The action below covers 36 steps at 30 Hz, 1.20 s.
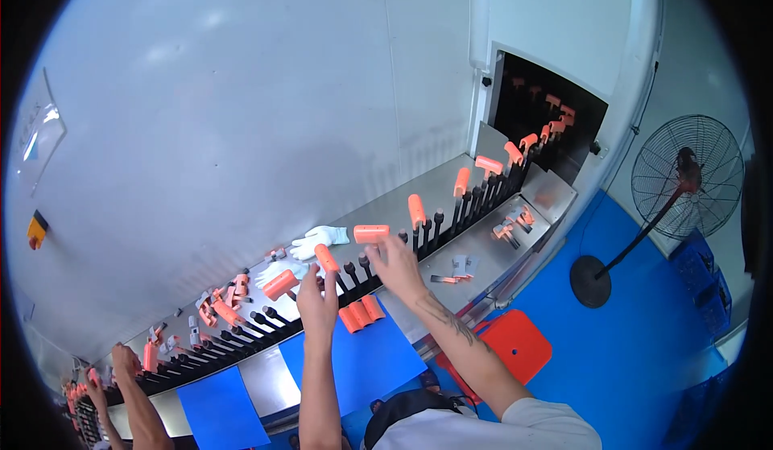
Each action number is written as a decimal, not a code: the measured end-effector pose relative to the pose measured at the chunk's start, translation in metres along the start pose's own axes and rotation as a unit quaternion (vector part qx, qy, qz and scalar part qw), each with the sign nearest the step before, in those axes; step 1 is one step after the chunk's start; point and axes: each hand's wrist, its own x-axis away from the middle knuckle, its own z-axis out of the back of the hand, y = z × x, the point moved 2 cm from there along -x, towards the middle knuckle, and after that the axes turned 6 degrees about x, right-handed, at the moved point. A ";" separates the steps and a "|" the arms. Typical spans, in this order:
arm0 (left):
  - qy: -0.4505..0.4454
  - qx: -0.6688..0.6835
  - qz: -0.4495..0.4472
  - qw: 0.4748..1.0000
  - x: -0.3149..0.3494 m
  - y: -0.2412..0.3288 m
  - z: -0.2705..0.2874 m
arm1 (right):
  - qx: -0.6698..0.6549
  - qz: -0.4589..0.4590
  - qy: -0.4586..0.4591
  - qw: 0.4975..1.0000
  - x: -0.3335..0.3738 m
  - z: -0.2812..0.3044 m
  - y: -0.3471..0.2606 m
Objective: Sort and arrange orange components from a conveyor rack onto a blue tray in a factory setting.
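My right hand (pixel 396 266) reaches up with bent fingers pinching the lower edge of an orange half-round plastic shell (pixel 371 233). My left hand (pixel 317 301) is raised with thumb and index finger apart, its tips close to a tilted orange shell (pixel 326 258) that appears to sit on a black post. Another orange shell (pixel 279 284) lies just left of that hand; whether the fingers touch either one is hard to tell. Below, several loose orange shells (pixel 361 313) lie side by side on a blue mat (pixel 362 365).
A row of black posts (pixel 439 223), some capped with orange shells, runs into a dark opening (pixel 547 104). White gloves (pixel 318 242) and loose orange pieces (pixel 227 313) lie behind it. Another person's hands (pixel 126 360) work at left. A red stool (pixel 515 352) and fan (pixel 687 178) stand right.
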 end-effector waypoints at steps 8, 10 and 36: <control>-0.128 -0.285 0.002 0.950 -0.035 -0.003 0.056 | 0.207 0.061 -0.183 0.959 -0.013 -0.027 -0.040; -0.114 -0.233 -0.018 0.966 -0.038 -0.029 0.081 | 0.215 0.089 -0.178 0.956 -0.018 -0.037 -0.064; -0.061 -0.014 0.116 0.991 0.169 -0.203 0.051 | 0.193 0.220 -0.193 0.936 0.206 -0.146 0.013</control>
